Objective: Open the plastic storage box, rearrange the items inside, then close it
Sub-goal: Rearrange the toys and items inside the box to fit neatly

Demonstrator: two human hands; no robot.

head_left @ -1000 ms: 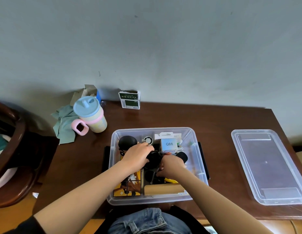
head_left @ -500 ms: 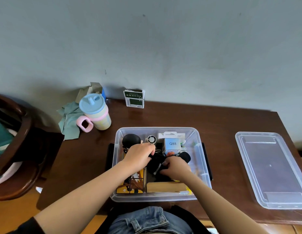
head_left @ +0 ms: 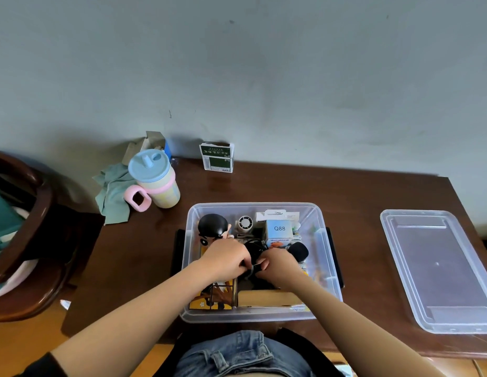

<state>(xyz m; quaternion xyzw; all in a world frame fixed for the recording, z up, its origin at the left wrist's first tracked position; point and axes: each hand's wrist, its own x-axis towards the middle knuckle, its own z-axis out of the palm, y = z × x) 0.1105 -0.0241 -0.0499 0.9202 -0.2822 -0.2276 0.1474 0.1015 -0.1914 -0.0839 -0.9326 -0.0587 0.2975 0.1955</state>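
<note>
The clear plastic storage box (head_left: 325,257) stands open on the brown table, near its front edge. Its lid (head_left: 438,268) lies flat on the table to the right. Inside the box are a black-haired figurine (head_left: 213,227), a small round fan (head_left: 245,223), a pale blue carton marked Q88 (head_left: 279,229), a black foam-tipped microphone (head_left: 299,251), a yellow picture box (head_left: 212,299) and a tan box (head_left: 269,298). My left hand (head_left: 227,258) and my right hand (head_left: 277,265) meet in the box's middle, both pinching a bundle of black cord (head_left: 254,253).
A blue-lidded cup with a pink handle (head_left: 155,180) stands at the back left beside a green cloth (head_left: 114,194). A green and white carton (head_left: 217,157) leans on the wall. A dark wooden chair (head_left: 24,235) stands left of the table.
My two hands have drawn closer together over the black cord in the middle of the box. The view has shifted slightly; the box and lid stay where they were.
</note>
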